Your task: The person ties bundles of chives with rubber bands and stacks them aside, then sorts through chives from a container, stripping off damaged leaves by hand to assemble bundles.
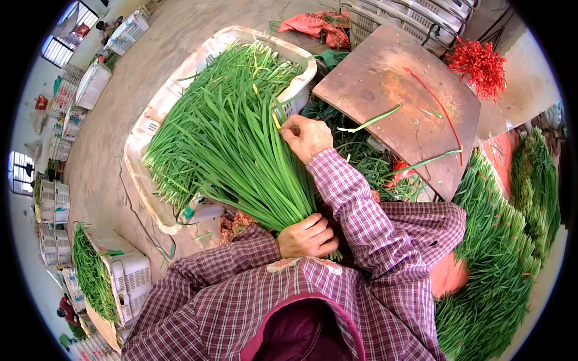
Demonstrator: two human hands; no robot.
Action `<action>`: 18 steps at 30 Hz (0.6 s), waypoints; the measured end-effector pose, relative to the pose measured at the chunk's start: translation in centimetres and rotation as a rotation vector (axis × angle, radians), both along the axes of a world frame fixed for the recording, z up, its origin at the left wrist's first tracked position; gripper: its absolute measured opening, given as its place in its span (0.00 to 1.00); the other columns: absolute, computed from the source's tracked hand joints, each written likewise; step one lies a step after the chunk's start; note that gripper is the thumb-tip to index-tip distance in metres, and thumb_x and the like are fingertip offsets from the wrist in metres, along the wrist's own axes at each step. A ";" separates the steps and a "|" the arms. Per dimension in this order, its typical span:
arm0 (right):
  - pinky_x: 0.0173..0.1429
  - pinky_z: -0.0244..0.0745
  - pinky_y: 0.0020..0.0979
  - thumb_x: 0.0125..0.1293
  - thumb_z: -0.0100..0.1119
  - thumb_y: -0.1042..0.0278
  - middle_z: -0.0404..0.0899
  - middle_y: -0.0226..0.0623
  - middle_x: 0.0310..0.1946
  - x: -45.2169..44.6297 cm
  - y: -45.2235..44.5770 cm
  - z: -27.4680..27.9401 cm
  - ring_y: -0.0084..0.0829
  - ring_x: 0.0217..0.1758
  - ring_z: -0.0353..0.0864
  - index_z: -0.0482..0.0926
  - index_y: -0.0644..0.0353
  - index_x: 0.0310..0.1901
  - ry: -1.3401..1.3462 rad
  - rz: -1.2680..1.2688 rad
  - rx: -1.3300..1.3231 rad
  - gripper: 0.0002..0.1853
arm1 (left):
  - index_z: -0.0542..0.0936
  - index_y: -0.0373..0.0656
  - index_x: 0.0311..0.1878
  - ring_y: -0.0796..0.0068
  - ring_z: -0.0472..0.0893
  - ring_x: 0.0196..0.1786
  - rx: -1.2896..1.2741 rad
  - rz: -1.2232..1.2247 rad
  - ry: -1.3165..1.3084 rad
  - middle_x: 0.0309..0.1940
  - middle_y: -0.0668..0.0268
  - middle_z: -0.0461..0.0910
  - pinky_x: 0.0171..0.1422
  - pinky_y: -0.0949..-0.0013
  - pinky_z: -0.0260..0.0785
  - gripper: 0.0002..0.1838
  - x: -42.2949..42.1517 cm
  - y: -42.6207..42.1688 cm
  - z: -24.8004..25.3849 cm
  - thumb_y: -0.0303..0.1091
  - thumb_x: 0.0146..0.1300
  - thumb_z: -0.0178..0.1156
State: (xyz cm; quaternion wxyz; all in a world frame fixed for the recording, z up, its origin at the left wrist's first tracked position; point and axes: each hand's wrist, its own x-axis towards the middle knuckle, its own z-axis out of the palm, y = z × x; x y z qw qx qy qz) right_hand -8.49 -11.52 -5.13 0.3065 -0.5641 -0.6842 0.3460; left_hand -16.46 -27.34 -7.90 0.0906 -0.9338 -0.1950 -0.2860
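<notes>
We are gripping the bunch of long green leaves [265,168] near its base with the left hand [308,236], its fingers curling closed around it; the bunch is slanting away from our chest, its tips fanning out over the green heap [223,72] in the white crate [136,147]; with the right hand [307,137] we are apparently pinching a yellow leaf [277,121] at the bunch's side, though how firmly we cannot tell; by pulling sharply, we could be snapping that leaf and leaving its lower part behind; if the left fingers were slackening, we could be dragging good leaves out with it; with the tips spreading so widely, we could be tangling them in the heap; by squeezing too hard, we could be bruising the stems.
</notes>
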 end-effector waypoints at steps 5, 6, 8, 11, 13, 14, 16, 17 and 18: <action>0.39 0.77 0.36 0.60 0.60 0.61 0.81 0.40 0.23 2.2 -0.6 -1.0 0.36 0.29 0.82 0.78 0.59 0.35 0.304 -0.080 0.079 0.10 | 0.75 0.50 0.33 0.70 0.77 0.42 -0.013 0.010 0.014 0.29 0.69 0.72 0.56 0.67 0.71 0.08 0.0 -0.1 0.4 0.36 0.48 0.57; 0.36 0.76 0.32 0.61 0.60 0.64 0.80 0.37 0.22 2.7 -0.8 -1.0 0.28 0.26 0.80 0.77 0.60 0.35 0.464 -0.067 0.093 0.08 | 0.75 0.50 0.33 0.69 0.77 0.42 -0.017 0.014 0.020 0.29 0.69 0.72 0.56 0.66 0.71 0.08 0.0 -0.1 0.4 0.36 0.49 0.57; 0.34 0.75 0.26 0.67 0.56 0.65 0.82 0.32 0.28 4.3 -1.2 -1.0 0.21 0.29 0.79 0.73 0.57 0.38 0.649 -0.056 -0.077 0.06 | 0.75 0.50 0.34 0.69 0.77 0.43 -0.025 0.019 0.024 0.30 0.69 0.73 0.57 0.66 0.71 0.08 0.0 -0.2 0.4 0.37 0.49 0.57; 0.36 0.77 0.24 0.72 0.50 0.61 0.82 0.33 0.37 5.9 -2.2 0.1 0.22 0.32 0.81 0.66 0.51 0.43 0.967 0.000 -0.306 0.06 | 0.75 0.51 0.35 0.69 0.77 0.45 -0.037 0.026 0.031 0.32 0.69 0.75 0.59 0.65 0.70 0.08 0.0 -0.2 0.5 0.38 0.50 0.58; 0.36 0.79 0.26 0.73 0.50 0.61 0.80 0.30 0.35 6.5 -2.8 0.6 0.22 0.31 0.80 0.66 0.50 0.43 1.092 -0.030 -0.402 0.06 | 0.75 0.51 0.34 0.69 0.77 0.45 -0.043 0.035 0.026 0.32 0.69 0.75 0.59 0.63 0.69 0.07 0.1 -0.2 0.8 0.38 0.51 0.58; 0.36 0.79 0.26 0.73 0.50 0.61 0.80 0.30 0.35 6.6 -3.0 0.5 0.22 0.31 0.80 0.66 0.50 0.43 1.091 -0.033 -0.402 0.06 | 0.76 0.51 0.34 0.69 0.77 0.45 -0.048 0.039 0.023 0.31 0.69 0.75 0.60 0.63 0.69 0.07 0.2 -0.2 0.8 0.38 0.51 0.58; 0.35 0.81 0.28 0.73 0.50 0.60 0.76 0.27 0.31 6.6 -3.3 0.4 0.21 0.28 0.78 0.65 0.49 0.43 1.295 0.035 -0.384 0.06 | 0.76 0.51 0.34 0.70 0.77 0.45 -0.053 0.036 0.023 0.31 0.69 0.75 0.60 0.63 0.69 0.07 0.2 -0.1 0.7 0.38 0.51 0.58; 0.35 0.81 0.28 0.73 0.50 0.60 0.76 0.27 0.31 6.6 -3.4 0.4 0.21 0.28 0.78 0.65 0.49 0.43 1.296 0.034 -0.385 0.06 | 0.76 0.51 0.33 0.70 0.77 0.45 -0.057 0.035 0.022 0.31 0.69 0.74 0.60 0.63 0.68 0.07 0.2 -0.2 0.7 0.38 0.51 0.58; 0.34 0.81 0.29 0.73 0.50 0.60 0.74 0.26 0.29 6.6 -3.6 0.9 0.20 0.26 0.76 0.65 0.49 0.43 1.283 0.032 -0.373 0.06 | 0.77 0.50 0.31 0.72 0.79 0.45 -0.085 0.044 0.010 0.34 0.70 0.79 0.58 0.65 0.70 0.06 0.3 -0.2 0.8 0.36 0.48 0.58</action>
